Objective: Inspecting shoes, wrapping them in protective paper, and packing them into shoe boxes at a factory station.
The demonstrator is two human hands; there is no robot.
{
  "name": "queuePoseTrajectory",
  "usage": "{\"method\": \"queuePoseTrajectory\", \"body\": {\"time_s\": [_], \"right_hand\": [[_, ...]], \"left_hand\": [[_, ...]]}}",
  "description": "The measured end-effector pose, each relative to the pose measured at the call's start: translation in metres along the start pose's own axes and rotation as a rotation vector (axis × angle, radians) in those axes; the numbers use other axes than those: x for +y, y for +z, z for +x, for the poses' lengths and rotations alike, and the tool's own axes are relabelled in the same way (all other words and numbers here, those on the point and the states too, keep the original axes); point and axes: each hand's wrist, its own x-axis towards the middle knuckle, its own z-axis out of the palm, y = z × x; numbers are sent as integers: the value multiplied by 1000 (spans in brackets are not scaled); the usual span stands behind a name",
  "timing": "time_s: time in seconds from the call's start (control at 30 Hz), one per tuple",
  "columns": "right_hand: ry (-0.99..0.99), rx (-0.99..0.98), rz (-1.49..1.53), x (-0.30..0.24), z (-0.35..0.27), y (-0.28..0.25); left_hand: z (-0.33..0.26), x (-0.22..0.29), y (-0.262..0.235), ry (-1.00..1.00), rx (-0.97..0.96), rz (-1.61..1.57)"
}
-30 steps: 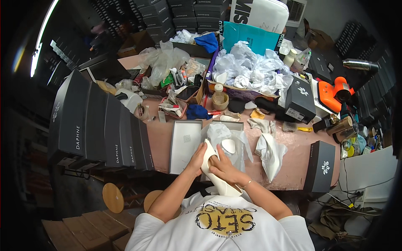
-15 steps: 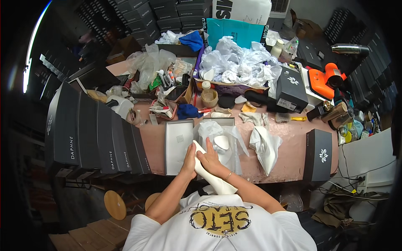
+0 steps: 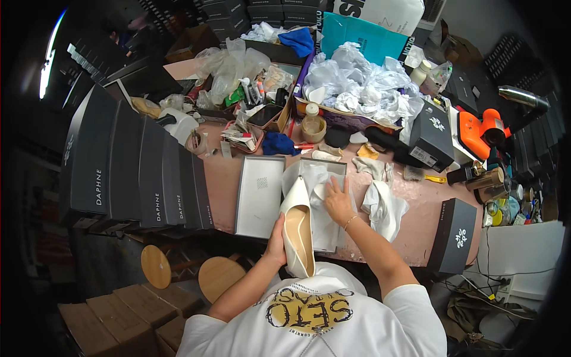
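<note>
A: Where is the white pointed-toe pump (image 3: 295, 196), and who has it?

B: The pump lies in the worker's left hand (image 3: 275, 243) at the near edge of the pink-topped table (image 3: 223, 199), its toe pointing away, its beige insole facing up. The left thumb presses its side; the other fingers are mostly hidden beneath, clamped on the shoe.

A: And the right hand (image 3: 339, 205)?

B: It holds nothing visible. Its fingers are spread slightly over white tissue paper (image 3: 321, 225) in an open grey shoebox (image 3: 341, 239), beside a small white piece (image 3: 319, 191); contact cannot be told.

A: How does such a shoe handle?

B: Probably light, firm at heel and toe, softer along the opening. The smooth upper looks apt to slip and to show smudges. The safest hold seems to be around the heel and midfoot sides, sparing the narrow tip.

A: What lettering shows?

B: Pale capitals run along the dark shoeboxes (image 3: 86, 178) at left. White script marks the upright dark box (image 3: 447, 241) at right; another dark box (image 3: 429, 134) behind adds a printed label. Dark letters cross a yellow disc on the white T-shirt (image 3: 363, 306), upside down from this view.
</note>
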Motion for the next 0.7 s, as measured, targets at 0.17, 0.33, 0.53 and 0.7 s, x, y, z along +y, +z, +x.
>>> {"method": "queuePoseTrajectory", "body": {"time_s": [0.17, 0.33, 0.53, 0.7], "right_hand": [[75, -134, 496, -18, -23, -92], [-65, -100, 731, -74, -26, -81], [-80, 3, 893, -62, -24, -78], [-211, 28, 561, -67, -10, -59]], "left_hand": [[-1, -5, 6, 158, 116, -9], [2, -26, 1, 112, 34, -26], [2, -13, -20, 92, 10, -156], [5, -25, -24, 142, 72, -33]]}}
